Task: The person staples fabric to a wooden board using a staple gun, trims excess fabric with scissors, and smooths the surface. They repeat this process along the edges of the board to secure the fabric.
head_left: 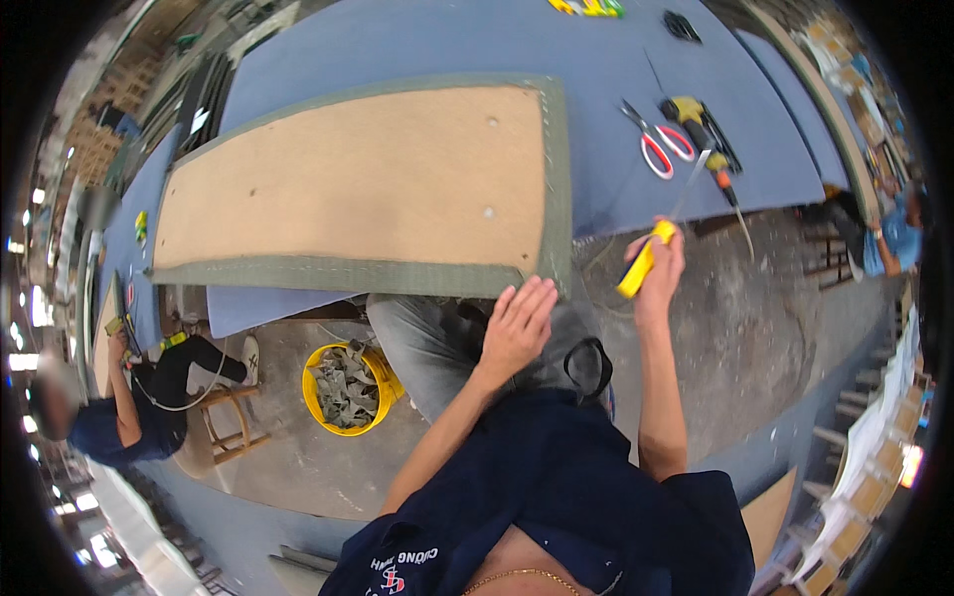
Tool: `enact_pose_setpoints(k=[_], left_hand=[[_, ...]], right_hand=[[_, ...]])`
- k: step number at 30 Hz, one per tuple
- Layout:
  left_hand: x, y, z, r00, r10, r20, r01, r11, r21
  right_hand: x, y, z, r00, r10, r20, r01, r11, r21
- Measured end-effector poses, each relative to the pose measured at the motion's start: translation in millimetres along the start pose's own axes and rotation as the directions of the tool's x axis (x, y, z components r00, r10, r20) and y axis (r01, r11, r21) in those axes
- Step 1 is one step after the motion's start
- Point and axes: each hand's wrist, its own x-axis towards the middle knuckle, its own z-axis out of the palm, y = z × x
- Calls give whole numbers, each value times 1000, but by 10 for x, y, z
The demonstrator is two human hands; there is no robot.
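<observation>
An upholstered panel (358, 179) lies face down on the blue-covered table, its tan board framed by a folded grey-green fabric edge (397, 270) with staples along it. At the panel's near right corner, my left hand (520, 323) rests with fingers stretched out on the fabric. To the right of the panel, my right hand (661, 278) is closed round a yellow-handled knife (644, 263). Its long thin blade points away from me, slightly blurred, and touches no fabric. Red-and-white-handled scissors (658, 144) lie beyond it, beside a yellow and black staple gun (691, 114).
A pale hose (745, 233) hangs from the staple gun over the table's edge. A yellow bucket (311, 397) of fabric scraps stands on the floor at left. One person (119, 417) works at far left; another (894, 238) sits at right. A black object (681, 27) lies at the back.
</observation>
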Motion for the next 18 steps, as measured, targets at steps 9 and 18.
enact_pose_setpoints(k=[9,18], left_hand=[[-47,-102,96,997,79,3,-79,992,101],[-123,-94,208,996,69,-51,-58,982,179]], right_hand=[[-455,139,-106,872,61,-485,57,973,225],[-550,245,66,902,105,-420,34,950,310]])
